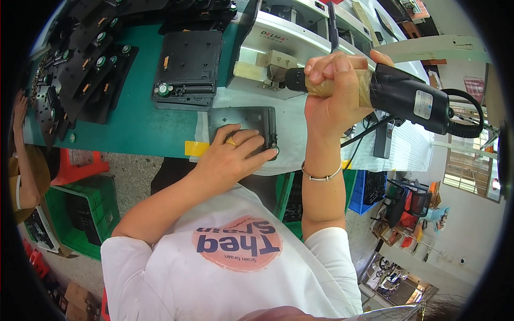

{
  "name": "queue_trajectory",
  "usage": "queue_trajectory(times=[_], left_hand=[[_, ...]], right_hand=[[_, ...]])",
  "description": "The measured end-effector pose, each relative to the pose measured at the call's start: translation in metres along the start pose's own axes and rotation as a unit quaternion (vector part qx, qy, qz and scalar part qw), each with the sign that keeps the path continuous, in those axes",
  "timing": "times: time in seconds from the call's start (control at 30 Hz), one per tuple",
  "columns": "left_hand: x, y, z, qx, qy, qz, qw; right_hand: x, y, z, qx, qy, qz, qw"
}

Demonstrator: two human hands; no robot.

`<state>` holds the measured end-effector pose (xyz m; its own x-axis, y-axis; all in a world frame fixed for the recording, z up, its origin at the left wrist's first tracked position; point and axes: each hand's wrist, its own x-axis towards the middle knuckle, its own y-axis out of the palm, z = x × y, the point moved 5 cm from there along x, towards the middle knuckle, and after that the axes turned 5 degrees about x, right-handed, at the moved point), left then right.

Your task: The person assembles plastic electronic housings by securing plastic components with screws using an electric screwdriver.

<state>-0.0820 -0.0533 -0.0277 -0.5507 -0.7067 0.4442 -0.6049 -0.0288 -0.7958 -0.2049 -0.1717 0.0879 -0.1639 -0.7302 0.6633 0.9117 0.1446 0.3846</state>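
Note:
My right hand (338, 85) is closed round a black electric screwdriver (409, 99) whose grip is wrapped in yellowish tape. Its front end points left, to the pale metal block of a screw feeder (281, 64); the bit itself cannot be made out. On the table close to my body lies a black plastic panel (257, 116). My left hand (233, 158) rests on this panel, palm down with the fingers apart, covering its lower part. A yellow ring is on one finger. Further back, similar black panels (190, 61) with a round silver-green part lie stacked.
More black panels (85, 75) overlap on the green table mat (136, 139) at the left. A yellow tag (196, 148) sticks at the table edge. Green crates (80, 214) and a blue crate (367, 190) stand below. Another person's arm (24, 155) shows at far left.

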Motion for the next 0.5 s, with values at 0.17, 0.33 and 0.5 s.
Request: queue_trajectory(times=[0.17, 0.33, 0.5], left_hand=[[-0.001, -0.001, 0.001, -0.005, -0.001, 0.004, 1.000], [0.000, 0.000, 0.001, -0.009, -0.007, 0.006, 1.000], [0.000, -0.001, 0.001, -0.015, -0.006, 0.005, 1.000]], right_hand=[[0.006, 0.011, 0.002, -0.081, 0.028, 0.070, 0.994], [0.007, 0.019, 0.006, -0.105, 0.045, 0.105, 0.988], [0.010, 0.016, 0.008, -0.081, 0.018, 0.075, 0.994]])
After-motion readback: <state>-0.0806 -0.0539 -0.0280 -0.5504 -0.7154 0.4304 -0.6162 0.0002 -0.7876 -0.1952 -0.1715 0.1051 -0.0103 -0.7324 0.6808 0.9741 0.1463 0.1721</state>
